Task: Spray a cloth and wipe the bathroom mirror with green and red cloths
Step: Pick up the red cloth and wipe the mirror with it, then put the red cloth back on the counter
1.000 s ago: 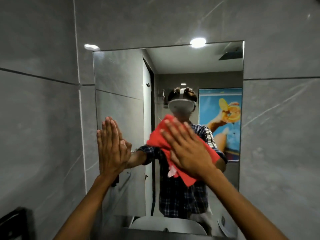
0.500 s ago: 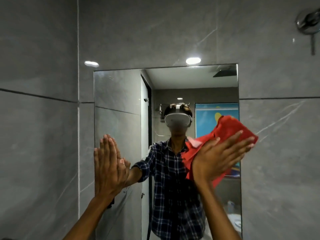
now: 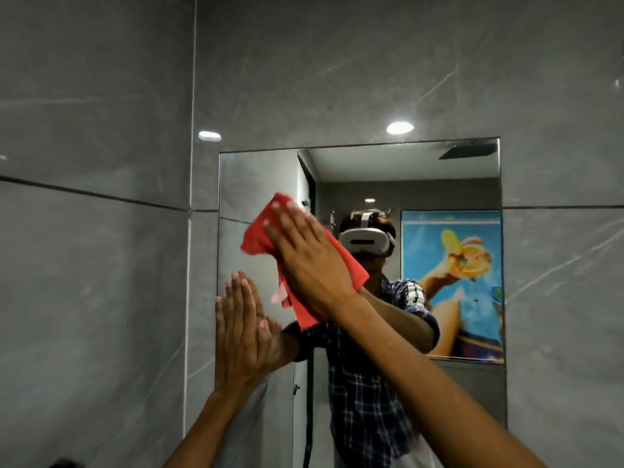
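Head view: right hand (image 3: 310, 261) is now pressing the red cloth (image 3: 266, 231) on the upper left part of the mirror (image 3: 405, 170); half a second ago it was over at the mirror's right edge, so the cloth has been swept across to the left and a bit up. Camera is tilting higher too, more wall above the mirror showing. Left hand (image 3: 241, 336) is sitting in about the same spot as before, low on the mirror's left edge.

Right hand is lying flat, fingers spread and pointing up-left, palm pinning the cloth to the glass, not clenched around it. Cloth is bunching out past the fingertips and hanging down below the wrist. Right forearm is crossing the frame diagonally from bottom right.

Left hand is flat and released, fingers together pointing up, palm against the glass, gripping nothing. Green cloth not in view.
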